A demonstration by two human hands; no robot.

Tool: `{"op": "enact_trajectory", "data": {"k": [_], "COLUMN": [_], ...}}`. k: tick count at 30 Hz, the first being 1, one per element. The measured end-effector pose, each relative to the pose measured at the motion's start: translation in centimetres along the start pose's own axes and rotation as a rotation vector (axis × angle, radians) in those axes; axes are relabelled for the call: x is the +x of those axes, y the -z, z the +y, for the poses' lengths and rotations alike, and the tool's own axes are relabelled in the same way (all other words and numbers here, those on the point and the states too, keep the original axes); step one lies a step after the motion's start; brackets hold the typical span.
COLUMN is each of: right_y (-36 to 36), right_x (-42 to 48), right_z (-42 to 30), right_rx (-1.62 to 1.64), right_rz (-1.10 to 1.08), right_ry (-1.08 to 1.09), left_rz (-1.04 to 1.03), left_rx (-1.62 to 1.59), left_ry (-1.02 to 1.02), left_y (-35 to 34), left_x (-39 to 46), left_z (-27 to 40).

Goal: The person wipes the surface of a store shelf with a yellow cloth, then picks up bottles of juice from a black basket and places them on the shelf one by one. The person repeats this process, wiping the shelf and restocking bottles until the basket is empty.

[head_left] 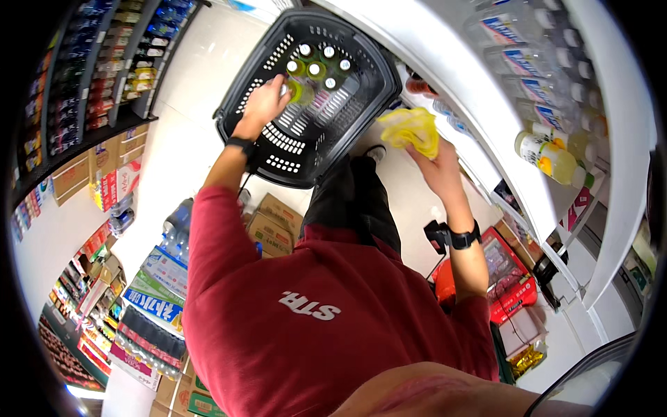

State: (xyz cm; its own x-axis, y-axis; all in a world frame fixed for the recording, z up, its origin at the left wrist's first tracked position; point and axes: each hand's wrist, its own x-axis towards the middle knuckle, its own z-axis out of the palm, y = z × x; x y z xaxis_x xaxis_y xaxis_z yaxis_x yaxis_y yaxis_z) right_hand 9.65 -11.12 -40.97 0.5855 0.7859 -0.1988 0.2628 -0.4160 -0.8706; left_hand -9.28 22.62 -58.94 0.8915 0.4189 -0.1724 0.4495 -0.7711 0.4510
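A black plastic shopping basket with slotted walls stands before me. Several bottles with white caps are upright at its far end, some holding yellow-green drink. Inside the basket, my left hand has its fingers around the top of a bottle with yellow-green drink. The hand partly covers that bottle's cap. To the right of the basket, my right hand grips a crumpled yellow and white cloth in the air, beside a white shelf edge.
Clear drink bottles line the shelf on the right, with pale yellow juice bottles lying nearer me. At left are stocked drink shelves above cardboard boxes. More cartons sit on the floor by my left side, near wrapped bottle packs.
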Motion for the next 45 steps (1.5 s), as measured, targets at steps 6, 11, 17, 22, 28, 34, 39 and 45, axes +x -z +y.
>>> {"op": "enact_trajectory", "data": {"k": [6, 11, 17, 22, 28, 34, 39, 45], "right_y": [-0.3, 1.1, 5.0, 7.9, 8.2, 11.0, 15.4, 20.8], "right_x": [2.4, 2.3, -0.2, -1.6, -5.3, -5.0, -3.0, -0.9], "right_z": [-8.4, -18.0, -27.0, -24.7, -23.8, -27.8, -28.4, -22.2], "right_rx": [0.357, 0.819, 0.592, 0.552, 0.632, 0.497, 0.046, -0.457], "right_rz": [-0.015, -0.125, -0.195, -0.431, -0.061, 0.292, 0.605, 0.911], "right_ry": [0.415, 0.708, 0.798, 0.691, 0.761, 0.958, 0.978, 0.752], "left_rz": [0.322, 0.658, 0.676, 0.620, 0.524, 0.714, 0.681, 0.935], "left_rx": [0.310, 0.430, 0.166, -0.187, -0.203, 0.090, 0.034, 0.277], "left_ry": [-0.493, -0.760, -0.833, -0.863, -0.881, -0.946, -0.704, -0.861], "left_y": [24.7, 36.2, 43.1, 45.2, 43.4, 42.0, 46.4, 49.7], "left_x": [-6.7, -9.6, -10.7, -10.4, -8.5, -9.0, -6.1, 4.7], "left_z": [14.5, 25.2, 36.3, 39.8, 42.1, 45.3, 45.9, 44.5]}}
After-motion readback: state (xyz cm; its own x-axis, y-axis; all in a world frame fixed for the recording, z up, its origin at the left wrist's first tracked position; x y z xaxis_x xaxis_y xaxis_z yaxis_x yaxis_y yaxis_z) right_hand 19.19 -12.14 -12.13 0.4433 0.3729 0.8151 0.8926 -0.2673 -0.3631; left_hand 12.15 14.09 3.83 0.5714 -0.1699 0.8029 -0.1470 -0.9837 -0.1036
